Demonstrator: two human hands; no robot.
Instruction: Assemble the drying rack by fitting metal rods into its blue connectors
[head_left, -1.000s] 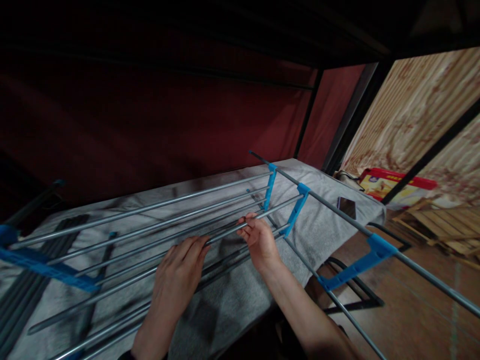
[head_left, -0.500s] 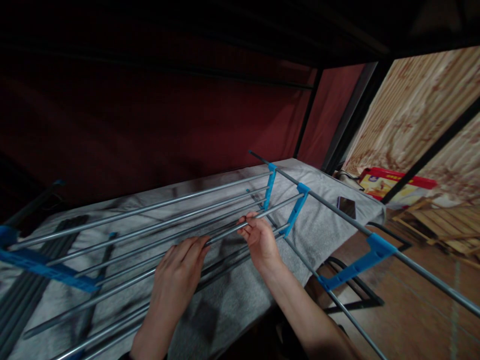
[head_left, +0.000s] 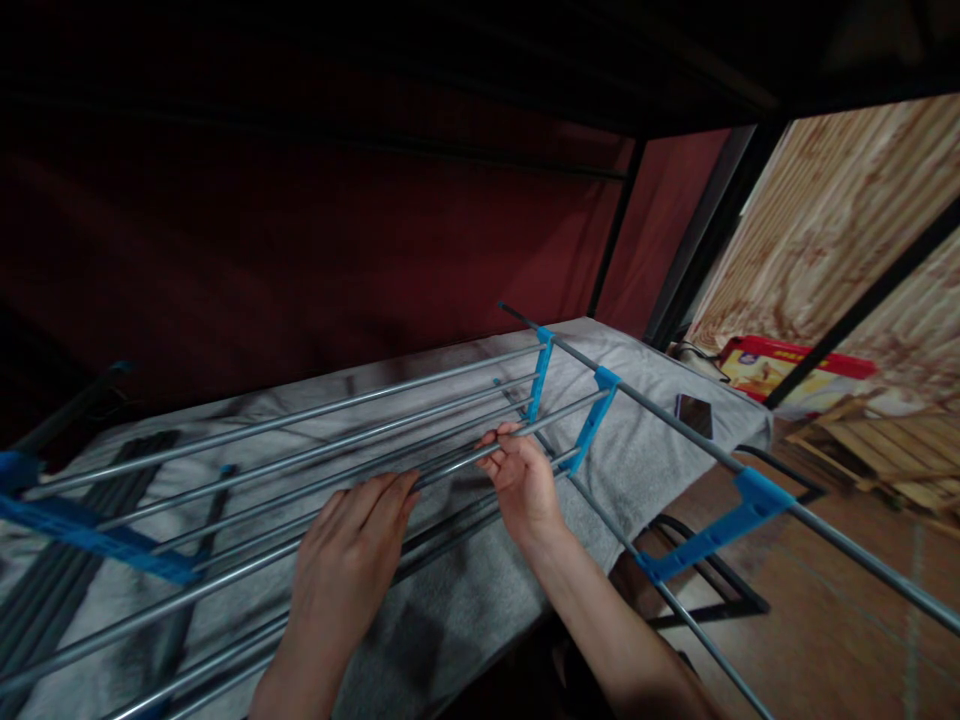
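My left hand (head_left: 356,550) is closed over a long grey metal tube (head_left: 247,572), palm down. A short way to the right, my right hand (head_left: 521,480) pinches along the same line of tubing with thumb and fingers. From there the tubing runs up towards a blue plastic bracket (head_left: 592,425). Parallel tubes behind my hands span between a second blue bracket (head_left: 539,375) and a long blue end piece (head_left: 97,530) at the left. Both right-hand brackets hang on a long slanting rail (head_left: 667,420). My fingers hide parts of the held tubing.
A grey cloth (head_left: 450,620) covers the table. Several dark tubes (head_left: 67,560) lie at the left. Another blue bracket (head_left: 720,525) joins rails at the right, near a phone (head_left: 694,414). Beyond the table are a red and yellow box (head_left: 795,375) and wooden slats (head_left: 885,450).
The held tube's left end has slid left and down, out of view. My left hand has shifted slightly left; my right hand has barely moved.
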